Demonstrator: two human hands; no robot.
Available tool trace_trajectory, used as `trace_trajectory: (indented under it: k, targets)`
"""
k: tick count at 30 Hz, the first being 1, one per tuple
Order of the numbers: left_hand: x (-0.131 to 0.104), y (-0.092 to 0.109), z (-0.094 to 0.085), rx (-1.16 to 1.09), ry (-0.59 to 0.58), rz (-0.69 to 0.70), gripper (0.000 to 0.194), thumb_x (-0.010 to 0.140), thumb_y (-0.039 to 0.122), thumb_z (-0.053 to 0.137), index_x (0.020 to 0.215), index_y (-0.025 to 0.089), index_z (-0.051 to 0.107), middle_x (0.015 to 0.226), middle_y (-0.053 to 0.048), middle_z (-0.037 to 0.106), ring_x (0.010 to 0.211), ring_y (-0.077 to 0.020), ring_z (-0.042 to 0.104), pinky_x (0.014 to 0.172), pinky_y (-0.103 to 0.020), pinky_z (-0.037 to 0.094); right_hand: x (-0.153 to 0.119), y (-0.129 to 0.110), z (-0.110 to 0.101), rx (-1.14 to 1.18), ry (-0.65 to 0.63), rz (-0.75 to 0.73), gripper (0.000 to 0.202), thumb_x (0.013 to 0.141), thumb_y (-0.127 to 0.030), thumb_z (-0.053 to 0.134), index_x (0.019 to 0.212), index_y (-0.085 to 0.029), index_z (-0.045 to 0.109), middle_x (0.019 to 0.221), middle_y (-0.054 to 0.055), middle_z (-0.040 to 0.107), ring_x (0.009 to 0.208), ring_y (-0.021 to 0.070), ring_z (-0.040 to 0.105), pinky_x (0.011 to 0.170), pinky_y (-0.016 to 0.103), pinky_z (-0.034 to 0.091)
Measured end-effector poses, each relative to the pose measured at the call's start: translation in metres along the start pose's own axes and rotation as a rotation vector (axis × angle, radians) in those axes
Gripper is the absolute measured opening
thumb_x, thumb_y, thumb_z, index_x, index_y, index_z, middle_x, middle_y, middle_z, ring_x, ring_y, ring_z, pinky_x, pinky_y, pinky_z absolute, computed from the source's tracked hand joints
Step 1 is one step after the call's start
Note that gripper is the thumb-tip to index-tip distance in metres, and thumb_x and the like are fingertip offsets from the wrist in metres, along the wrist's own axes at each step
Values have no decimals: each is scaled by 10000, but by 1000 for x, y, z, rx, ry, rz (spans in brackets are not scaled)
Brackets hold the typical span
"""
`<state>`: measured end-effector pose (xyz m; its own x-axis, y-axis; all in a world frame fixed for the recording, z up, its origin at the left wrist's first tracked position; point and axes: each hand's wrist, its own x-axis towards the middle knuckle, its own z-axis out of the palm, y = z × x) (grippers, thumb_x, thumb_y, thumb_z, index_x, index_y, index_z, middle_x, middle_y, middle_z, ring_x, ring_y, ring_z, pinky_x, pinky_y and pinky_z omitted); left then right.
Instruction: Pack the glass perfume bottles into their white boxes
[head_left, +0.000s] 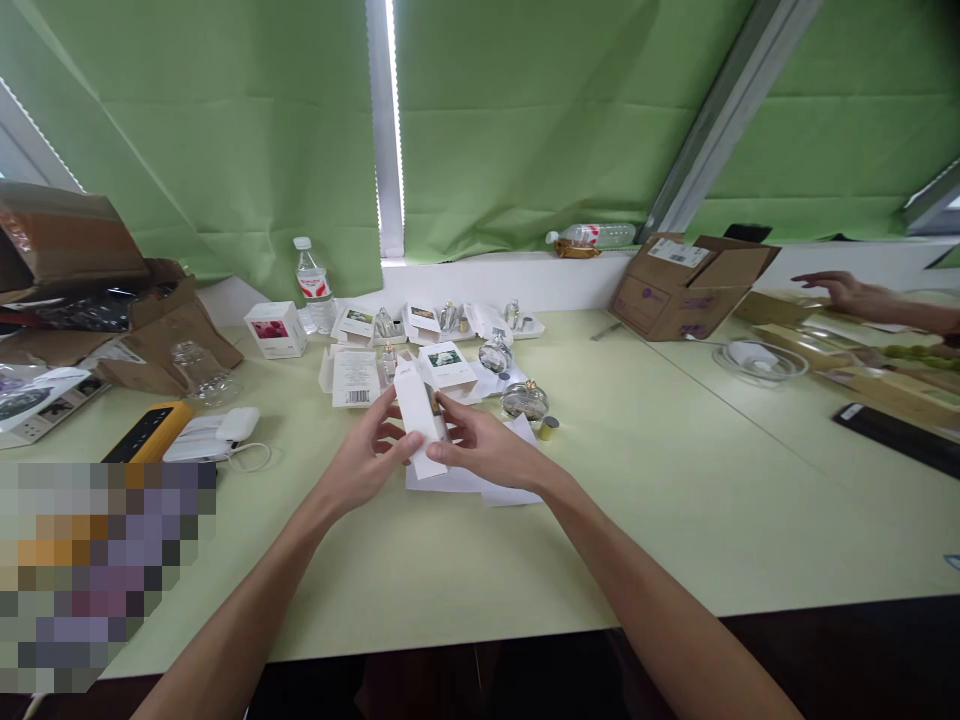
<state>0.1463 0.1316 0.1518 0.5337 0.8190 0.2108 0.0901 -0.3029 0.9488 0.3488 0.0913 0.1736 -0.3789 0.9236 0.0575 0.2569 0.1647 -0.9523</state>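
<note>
Between both hands, above the table, is a slim white cardboard box (417,415), tilted. My left hand (369,450) grips its left side, the thumb on the near face. My right hand (484,445) holds the right side, where something dark and golden shows by the fingers; I cannot make out what it is. White papers (450,479) lie under the hands. Close to my right hand are a round glass bottle (525,400) and a small cylindrical cap (548,429). Just beyond are a white box with a flower picture (448,368) and a box with a barcode (355,378).
Small glass bottles in white trays (448,318) line the back. A water bottle (313,285) stands near a white box (275,330). Left are a yellow power strip (150,430) and brown cartons (161,330). Right are a carton (682,295), a coiled cable (759,360) and another person's hand (847,292).
</note>
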Motion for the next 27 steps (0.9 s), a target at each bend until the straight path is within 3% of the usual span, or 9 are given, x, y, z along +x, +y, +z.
trace_trajectory:
  k: [5,10,13,18,23,27]
  targets:
    - [0,2,-2,-45,-4,14,528,936,436,493,1433,281,402,1171,-87,569,876,-181,607,707,-331,570,-1,2,0,72,-3,22,705,813,-469,686,1433,-278,411,1196,68,642,1009,248,638,891,432,525]
    - [1,0,-3,-29,35,25,532,936,432,497,1441,296,396,1139,-71,561,854,-166,609,700,-327,576,-2,-2,0,166,-34,-31,674,860,-415,647,1465,-317,367,1351,57,566,1106,254,613,944,443,500]
    - [2,-4,-4,7,74,22,551,923,440,519,1443,327,377,1175,-62,546,826,-150,617,690,-319,579,-2,-5,0,197,-34,-83,594,876,-401,625,1432,-322,430,1398,41,532,1145,252,593,975,433,479]
    - [4,-9,-6,40,174,-48,635,886,461,576,1453,328,324,1325,-95,513,889,-171,640,728,-312,553,-1,-2,-2,191,-49,-114,404,917,-413,564,1282,-245,607,1250,55,638,1083,237,614,979,422,462]
    - [4,-9,-6,-65,153,-90,787,869,451,608,1503,297,168,1235,-110,623,964,-211,642,821,-368,525,0,3,-3,171,-24,-98,385,904,-425,583,1234,-233,635,1185,55,664,1064,235,618,956,412,471]
    - [3,-4,-4,-32,160,-76,772,834,444,656,1477,296,257,1196,-97,642,968,-230,647,831,-390,529,0,1,-1,121,12,-77,375,905,-466,567,1177,-228,665,1111,54,686,1003,236,636,924,416,488]
